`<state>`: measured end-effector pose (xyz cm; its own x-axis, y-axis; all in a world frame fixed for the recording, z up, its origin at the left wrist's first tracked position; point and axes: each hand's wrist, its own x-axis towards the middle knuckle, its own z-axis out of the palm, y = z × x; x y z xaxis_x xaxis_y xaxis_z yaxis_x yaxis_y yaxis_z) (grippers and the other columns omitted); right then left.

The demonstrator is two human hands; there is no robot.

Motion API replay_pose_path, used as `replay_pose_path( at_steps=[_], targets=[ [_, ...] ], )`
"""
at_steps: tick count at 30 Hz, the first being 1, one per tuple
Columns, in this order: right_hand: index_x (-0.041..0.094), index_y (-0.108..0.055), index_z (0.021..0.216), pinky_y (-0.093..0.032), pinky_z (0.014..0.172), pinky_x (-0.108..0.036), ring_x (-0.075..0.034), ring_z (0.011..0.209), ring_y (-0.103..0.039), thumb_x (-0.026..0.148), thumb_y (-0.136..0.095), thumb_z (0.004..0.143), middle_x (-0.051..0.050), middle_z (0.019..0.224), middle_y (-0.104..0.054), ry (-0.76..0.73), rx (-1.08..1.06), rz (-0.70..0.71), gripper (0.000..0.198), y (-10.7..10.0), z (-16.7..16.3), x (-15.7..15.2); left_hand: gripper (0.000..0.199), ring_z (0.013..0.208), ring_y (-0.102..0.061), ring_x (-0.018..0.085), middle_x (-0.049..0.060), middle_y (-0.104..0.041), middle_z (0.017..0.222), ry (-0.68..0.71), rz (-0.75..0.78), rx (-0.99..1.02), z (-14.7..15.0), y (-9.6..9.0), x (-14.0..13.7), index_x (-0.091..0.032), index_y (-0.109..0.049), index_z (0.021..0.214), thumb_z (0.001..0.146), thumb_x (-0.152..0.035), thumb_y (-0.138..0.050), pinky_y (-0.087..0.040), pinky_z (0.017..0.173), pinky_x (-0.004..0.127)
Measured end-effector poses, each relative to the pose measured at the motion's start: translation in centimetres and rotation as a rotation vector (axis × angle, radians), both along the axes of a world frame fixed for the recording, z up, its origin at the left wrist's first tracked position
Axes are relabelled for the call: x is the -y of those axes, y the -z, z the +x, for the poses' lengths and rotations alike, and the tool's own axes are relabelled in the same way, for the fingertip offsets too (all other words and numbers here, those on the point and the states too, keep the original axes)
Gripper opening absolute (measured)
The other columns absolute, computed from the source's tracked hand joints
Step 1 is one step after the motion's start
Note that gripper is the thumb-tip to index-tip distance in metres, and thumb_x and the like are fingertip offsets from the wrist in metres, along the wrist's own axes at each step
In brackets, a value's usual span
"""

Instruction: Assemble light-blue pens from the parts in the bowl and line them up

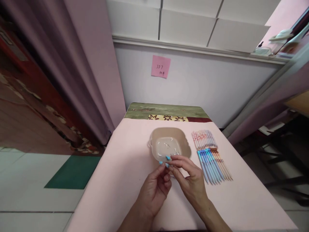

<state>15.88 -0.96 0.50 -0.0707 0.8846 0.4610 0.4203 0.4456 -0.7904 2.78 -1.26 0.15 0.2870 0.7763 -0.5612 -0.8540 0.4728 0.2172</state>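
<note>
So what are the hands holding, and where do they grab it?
Both hands, left hand and right hand, pinch a small blue pen between their fingertips at the near rim of the beige bowl. Exactly where each grips is too small to tell.

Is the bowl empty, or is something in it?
Not empty. A few small white bits lie on the bottom of the beige bowl, near the hands' side.

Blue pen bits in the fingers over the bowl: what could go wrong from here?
1. The blue pen bits are tiny, pinched by left hand and right hand at the bowl rim; one could drop onto the tablecloth.
2. The pens lie loose beside the right hand; a nudge might roll them.
</note>
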Motion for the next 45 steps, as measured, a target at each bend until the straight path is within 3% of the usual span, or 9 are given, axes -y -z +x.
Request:
replay_pose_path(
  at_steps=[6, 10, 14, 18, 21, 27, 32, 39, 45],
  targets=[
    [0.022, -0.066, 0.11, -0.055, 0.079, -0.032, -0.02, 0.091, -0.065, 0.026, -0.063, 0.084, -0.008, 0.103, -0.068, 0.059, 0.04, 0.026, 0.027, 0.0, 0.6, -0.1, 0.004, 0.046, -0.046, 0.005, 0.005, -0.062, 0.07, -0.021, -0.011, -0.013, -0.5, 0.5, -0.4, -0.008, -0.06, 0.081, 0.084, -0.01, -0.059, -0.036, 0.038, 0.015],
    [0.022, -0.068, 0.091, -0.051, 0.059, -0.024, -0.015, 0.069, -0.064, 0.031, -0.058, 0.086, -0.003, 0.082, -0.069, 0.124, 0.134, -0.077, 0.014, 0.7, 3.0, 0.4, 0.004, 0.047, -0.046, 0.005, 0.006, -0.063, 0.073, -0.062, -0.036, -0.036, -1.1, 0.7, -0.8, -0.01, -0.057, 0.08, 0.083, -0.009, -0.059, -0.036, 0.038, 0.015],
    [0.024, -0.068, 0.089, -0.048, 0.053, -0.023, -0.016, 0.067, -0.064, 0.033, -0.057, 0.086, -0.002, 0.084, -0.07, 0.125, 0.429, -0.231, 0.015, 3.9, 5.4, 1.6, 0.004, 0.047, -0.046, 0.006, 0.006, -0.063, 0.072, -0.082, -0.039, -0.034, -1.7, 0.6, -1.0, -0.011, -0.056, 0.081, 0.083, -0.008, -0.058, -0.036, 0.038, 0.015],
    [0.026, -0.067, 0.102, -0.051, 0.063, -0.028, -0.021, 0.082, -0.067, 0.027, -0.054, 0.085, -0.004, 0.099, -0.069, 0.222, 0.663, -0.237, 0.021, 7.7, 6.3, 2.5, 0.003, 0.046, -0.046, 0.006, 0.005, -0.063, 0.072, -0.095, -0.032, -0.048, -2.1, 0.4, -1.0, -0.011, -0.057, 0.082, 0.084, -0.009, -0.057, -0.036, 0.038, 0.015],
    [0.025, -0.068, 0.094, -0.051, 0.065, -0.029, -0.022, 0.087, -0.066, 0.026, -0.05, 0.087, -0.005, 0.095, -0.069, 0.253, 0.687, -0.211, 0.019, 8.5, 6.1, 2.6, 0.002, 0.047, -0.046, 0.006, 0.005, -0.063, 0.072, -0.103, -0.034, -0.069, -2.2, 0.4, -1.0, -0.011, -0.058, 0.083, 0.084, -0.009, -0.057, -0.037, 0.038, 0.015],
    [0.022, -0.064, 0.091, -0.046, 0.043, -0.02, -0.015, 0.062, -0.062, 0.035, -0.053, 0.087, -0.002, 0.075, -0.066, 0.179, 0.362, -0.235, 0.017, 4.6, 5.9, 3.3, 0.002, 0.047, -0.047, 0.006, 0.005, -0.064, 0.072, -0.11, -0.015, -0.111, -1.8, 0.7, -0.8, -0.012, -0.06, 0.082, 0.083, -0.01, -0.059, -0.038, 0.039, 0.016],
    [0.022, -0.064, 0.098, -0.042, 0.033, -0.013, -0.016, 0.076, -0.063, 0.03, -0.057, 0.086, -0.006, 0.087, -0.067, 0.162, 0.203, -0.082, 0.017, 0.9, 5.2, 4.2, 0.002, 0.047, -0.047, 0.005, 0.004, -0.063, 0.072, -0.094, 0.008, -0.181, -0.5, 0.7, -0.5, -0.011, -0.061, 0.081, 0.08, -0.012, -0.063, -0.038, 0.039, 0.016],
    [0.022, -0.064, 0.1, -0.046, 0.038, -0.014, -0.015, 0.077, -0.064, 0.023, -0.056, 0.087, -0.005, 0.086, -0.068, 0.139, 0.27, 0.031, 0.016, 0.9, 4.6, 3.9, 0.016, 0.049, -0.049, 0.004, 0.0, -0.061, 0.071, -0.119, 0.123, -0.348, 0.7, 0.9, 0.1, -0.013, -0.063, 0.08, 0.07, -0.016, -0.075, -0.04, 0.043, 0.014],
    [0.024, -0.066, 0.101, -0.054, 0.057, -0.021, -0.017, 0.082, -0.067, 0.023, -0.054, 0.088, -0.004, 0.089, -0.07, 0.139, 0.283, 0.086, 0.018, 0.4, 4.3, 3.4, 0.022, 0.049, -0.048, 0.004, -0.004, -0.055, 0.066, -0.14, 0.28, -0.521, 1.3, 0.5, 0.1, -0.012, -0.067, 0.08, 0.065, -0.022, -0.079, -0.038, 0.045, 0.015]
  ],
)
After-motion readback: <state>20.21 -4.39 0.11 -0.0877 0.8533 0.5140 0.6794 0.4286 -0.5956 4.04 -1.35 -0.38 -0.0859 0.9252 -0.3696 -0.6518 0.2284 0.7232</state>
